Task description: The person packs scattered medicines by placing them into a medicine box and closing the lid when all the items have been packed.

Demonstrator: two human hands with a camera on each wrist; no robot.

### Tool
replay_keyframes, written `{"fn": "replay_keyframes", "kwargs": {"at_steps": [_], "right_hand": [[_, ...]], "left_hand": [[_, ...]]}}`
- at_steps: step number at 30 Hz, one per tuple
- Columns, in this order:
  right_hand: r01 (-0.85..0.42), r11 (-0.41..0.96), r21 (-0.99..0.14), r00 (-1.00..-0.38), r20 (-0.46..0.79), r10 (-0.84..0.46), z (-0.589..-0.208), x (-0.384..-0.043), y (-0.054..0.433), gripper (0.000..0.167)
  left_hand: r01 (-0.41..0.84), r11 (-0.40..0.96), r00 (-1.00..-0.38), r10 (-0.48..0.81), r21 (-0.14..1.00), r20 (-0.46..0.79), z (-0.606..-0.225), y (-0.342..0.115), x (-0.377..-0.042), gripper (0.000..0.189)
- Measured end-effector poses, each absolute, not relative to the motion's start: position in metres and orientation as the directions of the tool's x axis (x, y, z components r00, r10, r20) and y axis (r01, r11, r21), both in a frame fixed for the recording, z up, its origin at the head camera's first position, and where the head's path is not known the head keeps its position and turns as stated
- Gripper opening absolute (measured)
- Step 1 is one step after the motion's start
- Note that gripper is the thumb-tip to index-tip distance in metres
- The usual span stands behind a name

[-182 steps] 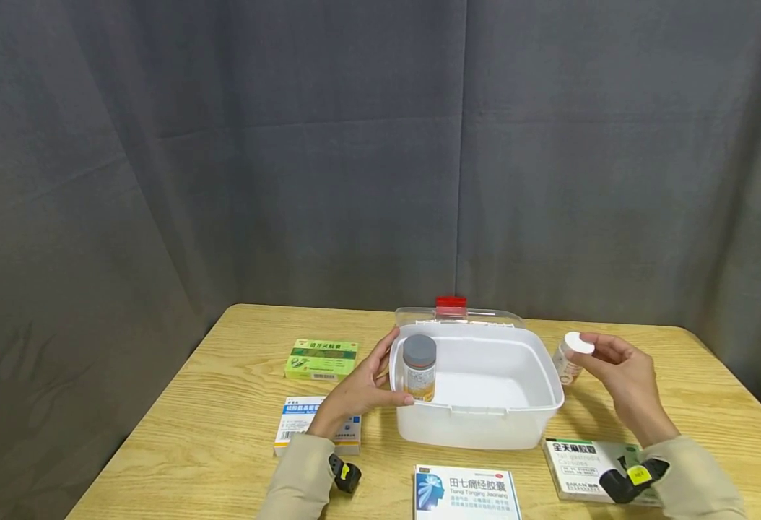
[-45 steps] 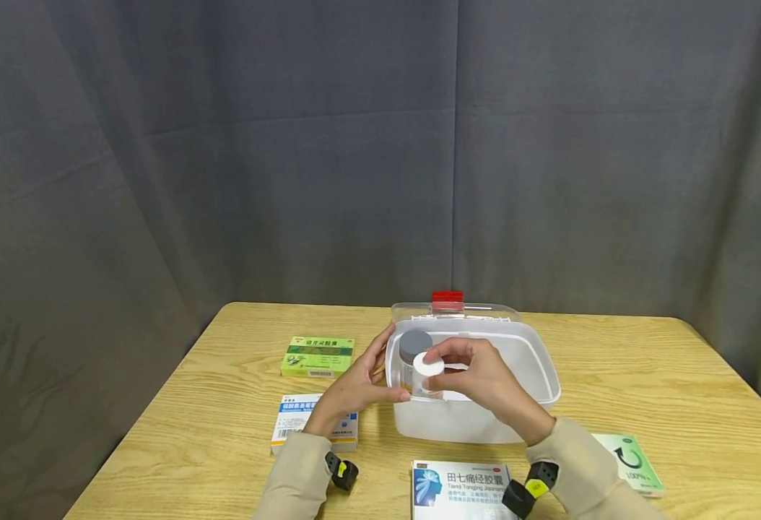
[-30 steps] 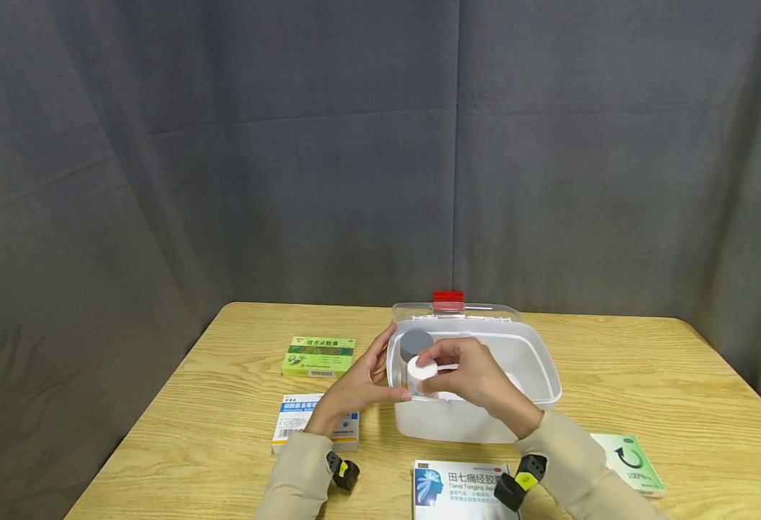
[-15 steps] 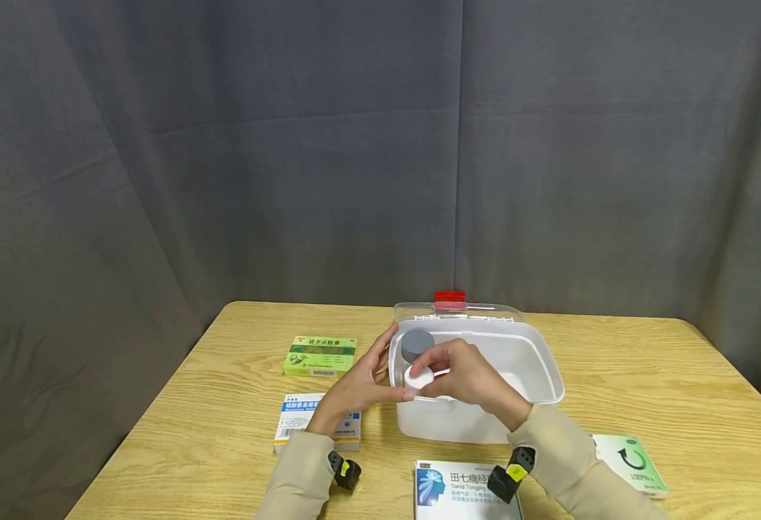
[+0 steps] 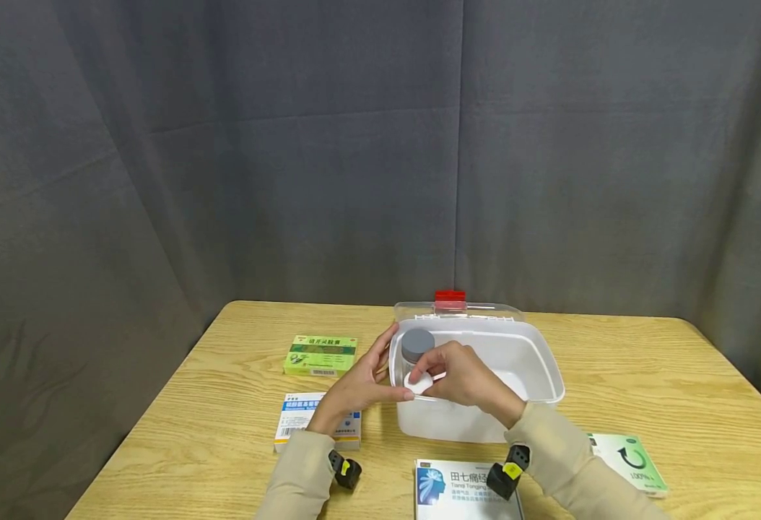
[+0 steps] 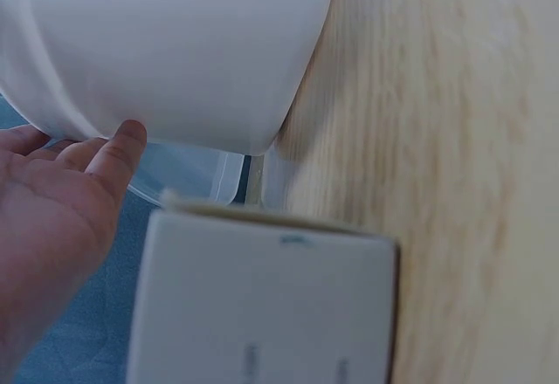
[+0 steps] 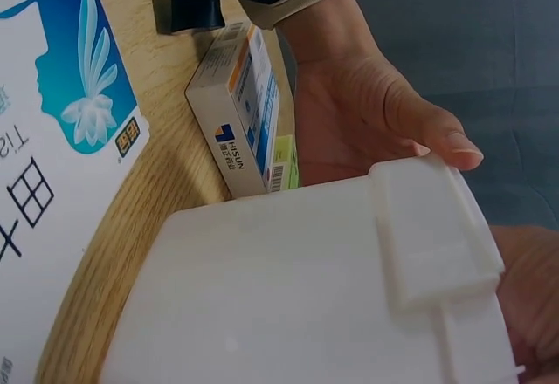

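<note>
A white plastic box stands uncovered, its clear lid with a red clasp folded back behind it. My left hand holds the box's front left corner, thumb at the front rim and fingers along the left wall. Inside that corner, my right hand pinches the white cap of a medicine bottle; the bottle's body is hidden behind the front wall. Directly behind it stands a grey-capped medicine bottle. The right wrist view shows my left thumb at the rim.
Left of the box lie a green medicine box and a blue-and-white one, partly behind my left hand. A white medicine box lies in front, and a green-and-white one is partly under my right sleeve. A grey curtain hangs behind the table.
My right hand has carried the white-capped bottle from the table right of the box into its front left corner, lowering it lately. My left hand has stayed at the box.
</note>
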State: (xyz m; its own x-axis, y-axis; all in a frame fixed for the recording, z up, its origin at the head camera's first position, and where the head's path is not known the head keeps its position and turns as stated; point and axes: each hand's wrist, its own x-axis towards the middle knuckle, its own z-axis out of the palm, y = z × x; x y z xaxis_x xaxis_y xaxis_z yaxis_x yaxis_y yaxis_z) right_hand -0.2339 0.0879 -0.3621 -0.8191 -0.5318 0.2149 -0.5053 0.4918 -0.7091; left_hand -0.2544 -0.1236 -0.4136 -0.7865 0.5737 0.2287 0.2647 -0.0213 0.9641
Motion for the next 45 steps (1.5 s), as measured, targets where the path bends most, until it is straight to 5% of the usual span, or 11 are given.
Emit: {"fn": "replay_keyframes", "kwargs": {"at_steps": [26, 36, 45], "right_hand": [[-0.423, 0.487, -0.764, -0.767, 0.016, -0.641, -0.351, -0.239, 0.099, 0.022], [-0.493, 0.48, -0.725, -0.767, 0.101, -0.634, -0.341, -0.233, 0.106, 0.013], [-0.515, 0.395, -0.761, -0.799, 0.258, -0.544, -0.33, -0.212, 0.138, 0.033]], "left_hand": [[0.286, -0.06, -0.762, 0.592, 0.956, 0.265, -0.416, -0.124, -0.255, 0.109], [0.278, -0.041, -0.771, 0.586, 0.96, 0.248, -0.417, -0.124, -0.256, 0.113], [0.288, -0.04, -0.768, 0.587, 0.957, 0.256, -0.415, -0.124, -0.257, 0.115]]}}
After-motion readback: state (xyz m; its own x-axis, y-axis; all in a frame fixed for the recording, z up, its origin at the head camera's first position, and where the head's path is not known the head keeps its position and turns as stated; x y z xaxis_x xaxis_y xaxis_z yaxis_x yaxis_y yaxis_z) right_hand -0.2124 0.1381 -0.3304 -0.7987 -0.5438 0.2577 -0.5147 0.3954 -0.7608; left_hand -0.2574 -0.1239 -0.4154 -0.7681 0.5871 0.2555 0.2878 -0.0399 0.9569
